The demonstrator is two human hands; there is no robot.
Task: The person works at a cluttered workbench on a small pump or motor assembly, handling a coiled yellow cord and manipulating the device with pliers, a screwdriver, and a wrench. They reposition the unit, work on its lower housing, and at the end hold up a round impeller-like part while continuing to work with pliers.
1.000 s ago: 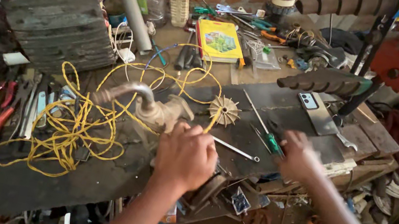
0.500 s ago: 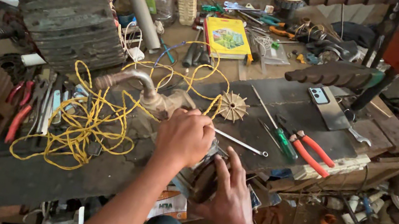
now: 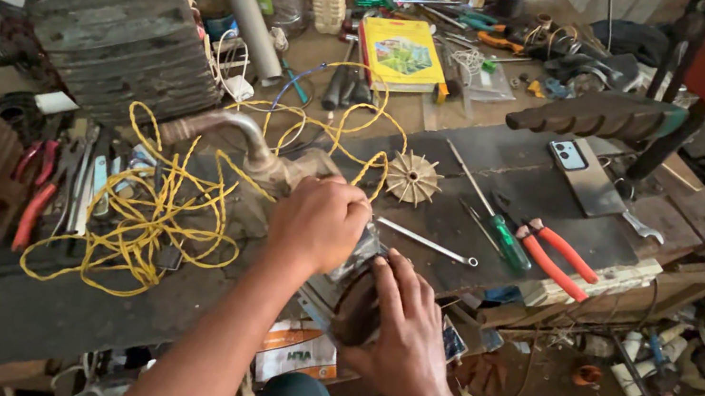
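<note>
At the front edge of the cluttered dark desk [image 3: 570,169], the left hand [image 3: 319,221] curls shut over a grey metal pump body [image 3: 299,169], forearm reaching up from below. The right hand [image 3: 402,328] cups its dark rusty round end [image 3: 357,310], fingers closed around it. A yellow rectangular box with a green picture [image 3: 402,54] lies farther back; an orange-and-white carton [image 3: 296,352] sits beneath the desk edge.

Left hand [image 3: 321,223] closed in a grip, knuckles up, forearm extended forward. Right hand [image 3: 406,333] cupped just beside it, fingers [image 3: 392,284] curled.
</note>
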